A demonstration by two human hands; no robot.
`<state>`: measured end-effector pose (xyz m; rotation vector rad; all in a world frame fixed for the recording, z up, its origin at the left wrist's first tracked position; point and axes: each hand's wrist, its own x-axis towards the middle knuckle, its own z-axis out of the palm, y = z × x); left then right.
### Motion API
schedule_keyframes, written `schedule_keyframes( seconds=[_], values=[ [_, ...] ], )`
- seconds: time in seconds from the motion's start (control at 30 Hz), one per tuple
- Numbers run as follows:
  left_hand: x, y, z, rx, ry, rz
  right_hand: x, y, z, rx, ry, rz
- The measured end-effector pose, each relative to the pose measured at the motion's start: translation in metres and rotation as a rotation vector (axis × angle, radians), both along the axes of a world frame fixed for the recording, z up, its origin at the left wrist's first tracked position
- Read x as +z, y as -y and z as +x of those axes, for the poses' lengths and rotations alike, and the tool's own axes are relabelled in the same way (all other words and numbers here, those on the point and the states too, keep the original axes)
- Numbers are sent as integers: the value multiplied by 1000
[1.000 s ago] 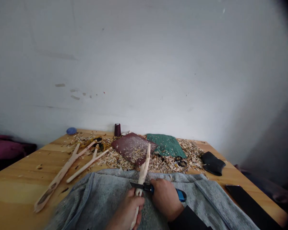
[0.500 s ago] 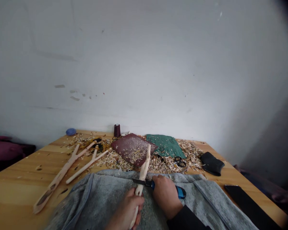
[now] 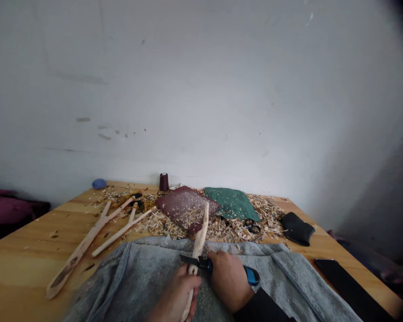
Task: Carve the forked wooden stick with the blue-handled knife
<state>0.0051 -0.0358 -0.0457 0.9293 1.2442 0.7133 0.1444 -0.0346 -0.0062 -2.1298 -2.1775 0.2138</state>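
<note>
Over grey fleece (image 3: 147, 277), left hand (image 3: 177, 297) holds stick (image 3: 199, 241), right hand (image 3: 228, 281) blue knife (image 3: 251, 275).

Soft, diffuse light fills the scene, brightest on the pale wall (image 3: 201, 89) just right of centre, fading to dim grey at far right and black in the top right corner. Shadows are faint. The wide lens bows the tabletop (image 3: 16, 264) at its edges. The grey knit fabric (image 3: 97, 286) blurs at near left, while the carved stick (image 3: 199, 237) and blue-handled knife (image 3: 251, 275) look fairly sharp
</note>
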Motion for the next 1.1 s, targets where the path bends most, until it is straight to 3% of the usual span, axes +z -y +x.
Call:
schedule_keyframes(
  seconds=[0.37,0.67,0.83,1.1],
  values=[
    [-4,-2,0,-43,5,9,-6,-10,7,-92,23,20],
    [-5,-2,-2,0,49,9,0,-2,4,73,-16,4],
    [3,2,-11,-43,85,26,-6,7,-7,126,-44,11],
    [23,8,-12,-95,182,27,-2,-2,0,-7,14,-11]
  ],
)
